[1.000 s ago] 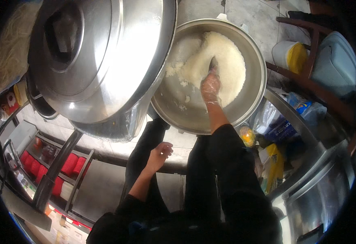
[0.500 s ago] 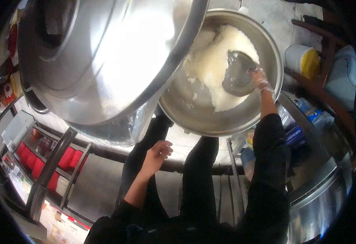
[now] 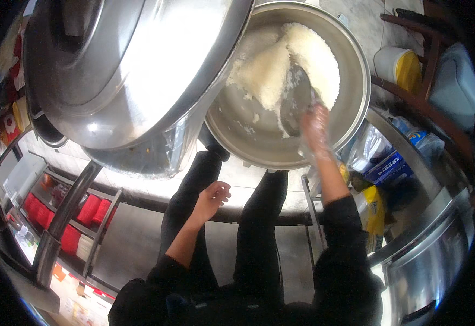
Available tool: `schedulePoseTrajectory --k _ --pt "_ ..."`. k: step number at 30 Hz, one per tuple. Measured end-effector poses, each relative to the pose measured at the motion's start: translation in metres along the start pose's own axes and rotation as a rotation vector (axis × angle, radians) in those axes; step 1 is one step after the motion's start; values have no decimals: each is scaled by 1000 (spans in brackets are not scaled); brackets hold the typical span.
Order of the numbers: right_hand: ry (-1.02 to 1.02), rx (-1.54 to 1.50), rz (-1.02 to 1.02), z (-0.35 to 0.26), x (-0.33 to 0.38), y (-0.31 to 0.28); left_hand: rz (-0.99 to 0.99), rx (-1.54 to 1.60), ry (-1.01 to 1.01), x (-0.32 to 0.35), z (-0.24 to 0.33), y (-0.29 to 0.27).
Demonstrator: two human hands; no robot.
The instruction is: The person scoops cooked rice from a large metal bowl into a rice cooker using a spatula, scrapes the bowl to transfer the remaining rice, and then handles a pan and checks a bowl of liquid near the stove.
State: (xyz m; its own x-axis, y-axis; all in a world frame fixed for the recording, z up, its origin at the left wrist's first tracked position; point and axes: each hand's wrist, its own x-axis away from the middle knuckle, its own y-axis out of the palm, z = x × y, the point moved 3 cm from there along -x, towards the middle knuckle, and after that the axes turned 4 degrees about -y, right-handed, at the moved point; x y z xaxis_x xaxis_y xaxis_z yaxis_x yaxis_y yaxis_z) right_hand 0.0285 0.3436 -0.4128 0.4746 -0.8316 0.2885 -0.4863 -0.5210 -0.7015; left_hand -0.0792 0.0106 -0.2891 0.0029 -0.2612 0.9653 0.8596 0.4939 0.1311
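The white rice (image 3: 286, 68), heaped in the upper part of the big steel pot (image 3: 357, 114) at upper centre of the head view, is best scooped by a shallow push of the metal scoop (image 3: 297, 103) under the mound. The gloved right hand (image 3: 314, 124) is closed around the scoop's handle, while the left hand (image 3: 211, 196), lower centre, is held loosely half-open, touching nothing.

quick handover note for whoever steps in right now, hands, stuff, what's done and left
Right hand, in a clear glove, grips a metal scoop dug into the white rice in the big steel pot.
Left hand hangs open and empty by the thigh.
The pot's lid stands open to the left.
Done: part of the pot floor is scraped bare.
Left: most of the rice is still in the pot.
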Motion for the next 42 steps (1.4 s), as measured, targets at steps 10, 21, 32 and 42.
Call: schedulePoseTrajectory --k 10,21,32,42 --pt "144 201 164 58 -35 33 147 82 62 6 18 -28" --pt "-167 9 75 -31 -6 -14 186 -118 46 -40 11 -31" --pt "492 -857 63 116 -47 112 196 -114 68 -31 27 -18" --pt "723 -888 -14 113 -45 185 154 -193 56 -35 38 -3"
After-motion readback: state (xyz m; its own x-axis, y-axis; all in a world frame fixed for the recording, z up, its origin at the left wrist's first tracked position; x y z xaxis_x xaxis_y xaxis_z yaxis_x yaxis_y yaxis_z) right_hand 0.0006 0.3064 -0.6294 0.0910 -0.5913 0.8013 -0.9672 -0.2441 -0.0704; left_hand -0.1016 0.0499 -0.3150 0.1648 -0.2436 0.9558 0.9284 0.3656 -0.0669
